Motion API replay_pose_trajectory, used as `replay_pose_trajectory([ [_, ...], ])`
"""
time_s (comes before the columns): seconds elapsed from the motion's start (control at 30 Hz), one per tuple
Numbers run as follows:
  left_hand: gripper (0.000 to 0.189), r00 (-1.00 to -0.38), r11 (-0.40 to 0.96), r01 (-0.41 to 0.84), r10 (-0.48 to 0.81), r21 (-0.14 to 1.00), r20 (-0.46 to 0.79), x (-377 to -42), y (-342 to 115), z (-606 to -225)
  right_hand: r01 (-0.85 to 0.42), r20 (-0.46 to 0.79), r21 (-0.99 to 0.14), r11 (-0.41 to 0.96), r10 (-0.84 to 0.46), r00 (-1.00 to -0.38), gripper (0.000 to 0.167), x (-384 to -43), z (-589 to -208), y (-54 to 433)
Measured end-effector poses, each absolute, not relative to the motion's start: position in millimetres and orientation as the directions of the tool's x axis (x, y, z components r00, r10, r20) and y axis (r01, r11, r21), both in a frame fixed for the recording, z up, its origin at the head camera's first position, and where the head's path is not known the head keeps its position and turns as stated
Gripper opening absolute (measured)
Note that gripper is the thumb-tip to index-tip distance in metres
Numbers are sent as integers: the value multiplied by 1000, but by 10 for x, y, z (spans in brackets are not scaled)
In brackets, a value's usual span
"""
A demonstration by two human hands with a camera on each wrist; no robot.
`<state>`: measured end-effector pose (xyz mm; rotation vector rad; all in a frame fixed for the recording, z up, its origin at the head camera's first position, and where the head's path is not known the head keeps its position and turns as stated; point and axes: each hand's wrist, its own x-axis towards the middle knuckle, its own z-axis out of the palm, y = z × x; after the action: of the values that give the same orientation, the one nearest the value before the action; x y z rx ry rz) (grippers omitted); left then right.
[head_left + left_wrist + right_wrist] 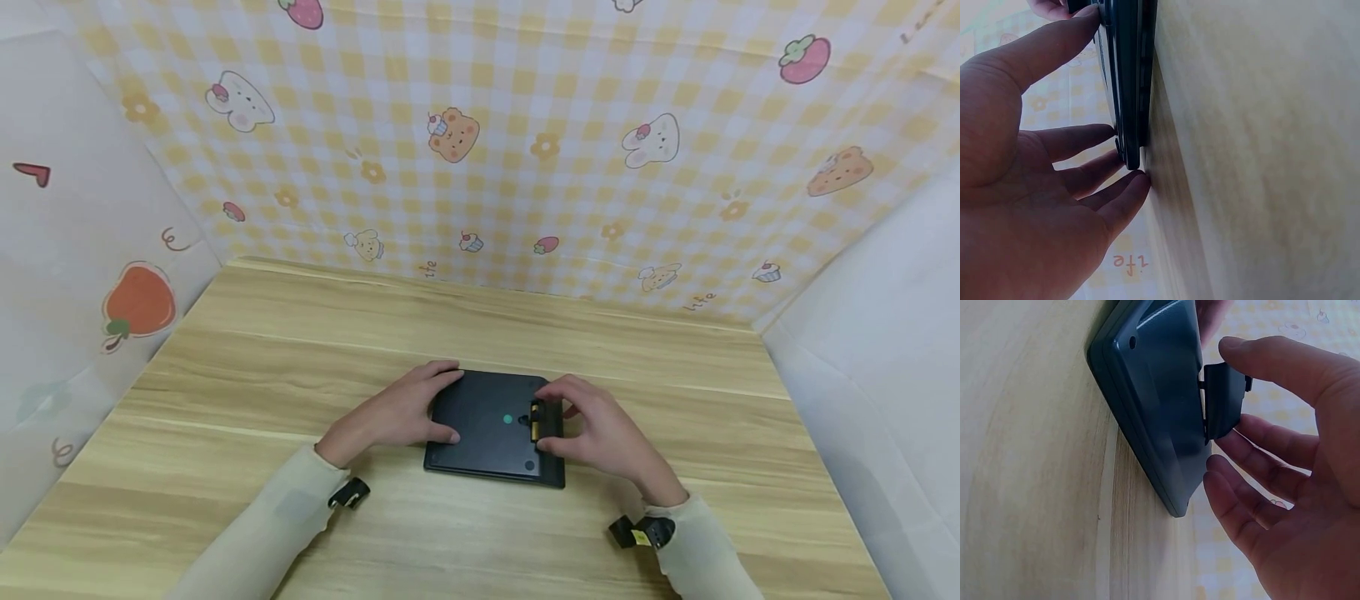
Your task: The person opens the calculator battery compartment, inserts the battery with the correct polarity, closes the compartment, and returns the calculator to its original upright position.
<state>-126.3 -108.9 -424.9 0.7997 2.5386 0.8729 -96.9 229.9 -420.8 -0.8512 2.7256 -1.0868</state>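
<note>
Dark device (480, 417): left fingers (1075, 140), outstretched, steady its edge; right fingers (1260, 459) pinch the raised flap (1224, 400), best eased gently.

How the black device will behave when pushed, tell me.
The device will probably stay stiff, given its straight, unbent edges. It seems unlikely to roll, lying broad and flat on the table. Its raised flap might catch or snap, since it sticks up.

Curtained booth (877, 333), wood-grain tabletop (300, 325), checked cartoon cloth (510, 183)
</note>
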Motion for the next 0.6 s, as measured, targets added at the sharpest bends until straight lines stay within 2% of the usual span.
replay_pose_trajectory([
  [0.6,92,-785,645,403,608,649,-116,-1264,-1071,-4242,-465,118,-652,599,-526,-842,57,-966,-4189,2302],
])
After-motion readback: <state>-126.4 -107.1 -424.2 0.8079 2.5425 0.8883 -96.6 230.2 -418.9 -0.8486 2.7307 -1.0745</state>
